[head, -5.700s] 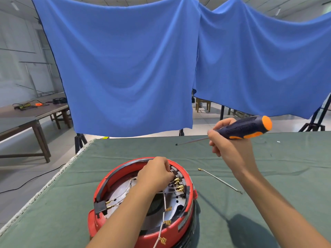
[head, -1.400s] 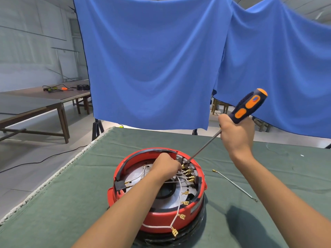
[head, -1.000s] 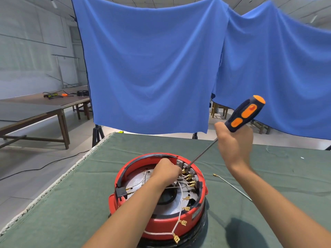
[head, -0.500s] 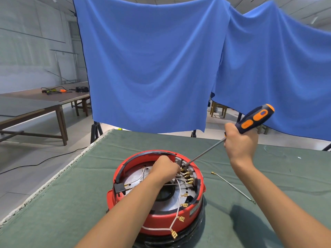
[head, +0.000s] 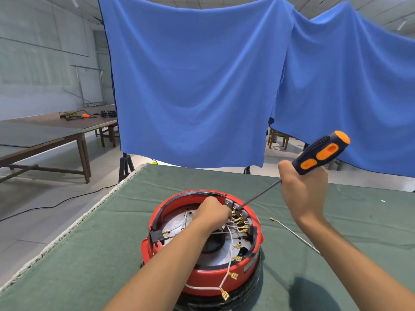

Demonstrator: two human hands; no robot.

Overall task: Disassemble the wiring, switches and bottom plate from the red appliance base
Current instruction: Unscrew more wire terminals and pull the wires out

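Screwdriver (head: 318, 153) handle lower than before, red base (head: 202, 274) under both hands.

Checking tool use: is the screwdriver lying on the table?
No, the right hand grips the screwdriver, its tip at the red appliance base.

Even, fairly bright indoor light falls from overhead; a ceiling strip lamp (head: 74, 2) shows at eleven o'clock. Soft, diffuse shadows lie on the green table cover (head: 94, 248), the darkest at five o'clock under the right forearm. No harsh glare appears. Wide-angle distortion bends the blue cloth (head: 197, 86) and room lines toward the edges. Focus is fairly sharp centrally, softer at the margins.
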